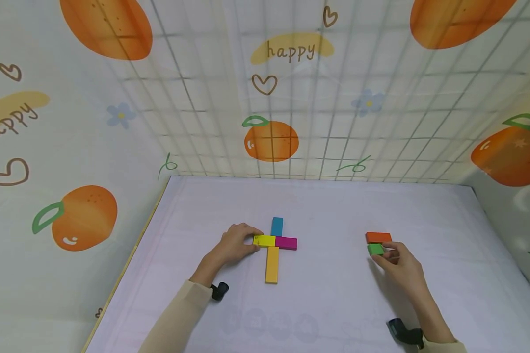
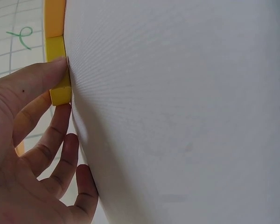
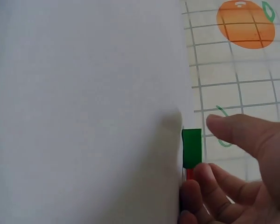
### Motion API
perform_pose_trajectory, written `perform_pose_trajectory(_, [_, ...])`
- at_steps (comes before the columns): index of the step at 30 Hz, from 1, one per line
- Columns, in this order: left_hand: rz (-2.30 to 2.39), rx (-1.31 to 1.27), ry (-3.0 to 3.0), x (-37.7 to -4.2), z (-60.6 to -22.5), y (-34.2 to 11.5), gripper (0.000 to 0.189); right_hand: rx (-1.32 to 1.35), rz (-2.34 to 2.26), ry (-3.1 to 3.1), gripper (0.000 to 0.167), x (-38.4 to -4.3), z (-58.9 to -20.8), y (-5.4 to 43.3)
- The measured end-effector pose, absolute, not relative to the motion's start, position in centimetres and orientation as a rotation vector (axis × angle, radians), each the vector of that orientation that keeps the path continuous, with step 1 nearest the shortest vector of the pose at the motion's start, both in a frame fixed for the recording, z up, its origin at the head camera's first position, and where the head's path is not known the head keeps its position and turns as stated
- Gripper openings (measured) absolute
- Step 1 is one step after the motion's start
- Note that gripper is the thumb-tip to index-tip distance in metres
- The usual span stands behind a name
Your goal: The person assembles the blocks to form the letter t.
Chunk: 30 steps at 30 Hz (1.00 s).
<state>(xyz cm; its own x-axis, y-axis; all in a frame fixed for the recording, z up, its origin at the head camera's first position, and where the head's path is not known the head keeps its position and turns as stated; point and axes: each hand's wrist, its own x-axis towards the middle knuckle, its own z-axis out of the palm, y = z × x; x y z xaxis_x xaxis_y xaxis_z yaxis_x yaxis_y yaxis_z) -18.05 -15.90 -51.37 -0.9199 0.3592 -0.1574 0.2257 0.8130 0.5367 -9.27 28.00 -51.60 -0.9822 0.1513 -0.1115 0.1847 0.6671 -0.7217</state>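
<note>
In the head view, my left hand (image 1: pixel 236 243) pinches the left end of a yellow block (image 1: pixel 265 240), which lies flat on the table. The left wrist view has the thumb on the near side of this yellow block (image 2: pixel 56 49). Around its right end lie a blue block (image 1: pixel 277 226), a magenta block (image 1: pixel 286 243) and a long amber block (image 1: pixel 272 265), forming a cross. Further right, my right hand (image 1: pixel 402 267) is around a small green block (image 1: pixel 375 249). In the right wrist view, the thumb stands apart from the green block (image 3: pixel 192 148), and fingertips are at its lower edge.
An orange-red block (image 1: pixel 378 238) lies just behind the green one, partly covered by the right fingers. The white table (image 1: pixel 327 294) ends at a patterned cloth wall (image 1: pixel 203 142) behind, with more cloth at both sides. A black wrist camera (image 1: pixel 404 332) sits by the right wrist.
</note>
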Motion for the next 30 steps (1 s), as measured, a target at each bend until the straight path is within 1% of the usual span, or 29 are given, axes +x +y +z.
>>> perform_pose_trajectory(17, [0.758,0.453,2.756,-17.85,-51.09,-15.80,0.036,0.330,-1.113,2.836,0.061,-10.08,-51.50,27.88])
perform_pose_trajectory(30, [0.778,0.486,2.753,-17.89,-51.10,-15.93,0.035,0.312,-1.096,2.874,0.054,-10.18,-51.64,27.88])
